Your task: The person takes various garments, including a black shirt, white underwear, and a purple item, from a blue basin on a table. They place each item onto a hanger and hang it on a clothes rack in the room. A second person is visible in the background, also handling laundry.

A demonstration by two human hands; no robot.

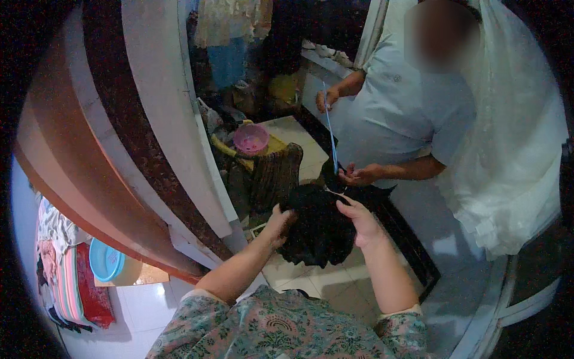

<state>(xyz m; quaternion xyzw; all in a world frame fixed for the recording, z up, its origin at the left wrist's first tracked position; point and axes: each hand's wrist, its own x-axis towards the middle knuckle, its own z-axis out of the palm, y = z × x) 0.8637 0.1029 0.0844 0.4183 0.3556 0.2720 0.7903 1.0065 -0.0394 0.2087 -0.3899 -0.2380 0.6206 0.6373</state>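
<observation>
A bunched black cloth item (318, 226), probably a garment, hangs between my two hands in the middle. My left hand (280, 226) is closed on its left side. My right hand (360, 220) grips the upper right edge, with the thumb on top. Just beyond it, another person's hand (359, 175) is at the lower end of a thin pale blue stick-like thing (330, 131), possibly a hanger seen edge-on. That person's other hand (326, 99) holds it near the top. More dark cloth (376, 192) spreads below the person's lower hand; whether it joins mine I cannot tell.
A pink basin (251, 139) rests on a yellow-rimmed seat or stand beyond my left hand. The white wall edge (173, 107) stands at left; past it are a blue tub (106, 261) and a striped cloth (70, 281). A pale curtain (508, 149) hangs at right.
</observation>
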